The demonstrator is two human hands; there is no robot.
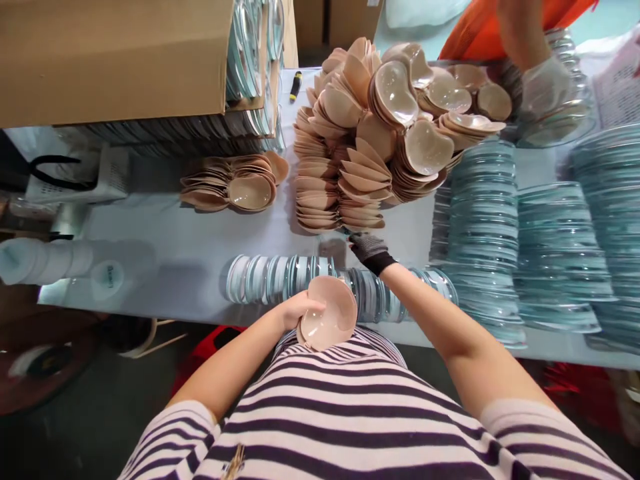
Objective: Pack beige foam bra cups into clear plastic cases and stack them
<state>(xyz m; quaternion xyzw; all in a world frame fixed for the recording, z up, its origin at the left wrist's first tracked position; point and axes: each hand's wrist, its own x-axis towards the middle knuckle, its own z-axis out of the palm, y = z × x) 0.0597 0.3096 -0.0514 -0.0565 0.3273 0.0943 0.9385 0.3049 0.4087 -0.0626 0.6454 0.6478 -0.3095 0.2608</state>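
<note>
My left hand is closed on the edge of a beige bra cup with a glossy inside, held in front of my striped shirt. The thumb lies on the cup's inner face, and another cup edge shows beneath it. My right hand, in a dark grey and black glove, is at the near edge of a big heap of beige bra cups. Its fingers look bent together; what they hold, if anything, cannot be made out. A row of clear plastic shells lies beneath my right forearm and behind the held cup.
Tall stacks of clear plastic shells stand on the right. A smaller cup stack lies left, near a cardboard box. A yellow-black cutter lies behind. Another person's gloved hand is at the far right.
</note>
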